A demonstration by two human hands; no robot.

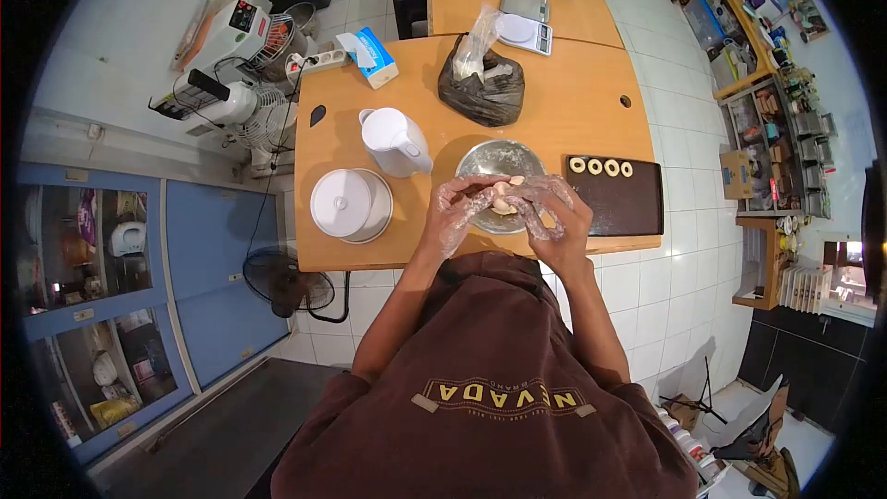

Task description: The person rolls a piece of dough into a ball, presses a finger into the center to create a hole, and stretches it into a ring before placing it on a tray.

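Head view looks straight down on a person in a brown hooded top with "NEVADA" printed across it, the letters upside down from this angle. Both hands wear thin clear plastic gloves. The left hand [455, 211] and the right hand [554, 212] are closed together around a pale lump of dough [504, 197], held just over the near rim of a steel bowl [499, 162] on the wooden bench [573, 111]. How much dough sits inside the bowl is hard to tell, since the hands cover part of it.

Right of the bowl lies a dark tray [619, 203] with four dough rings [601, 166] in a row along its far edge. A white jug [393, 141] and a white lidded pot [349, 204] stand to the left. Behind the bowl sits a black plastic bag [482, 92] with a clear bag poking out, then a digital scale [524, 23]. A blue and white box [372, 55] carries print too small to read.
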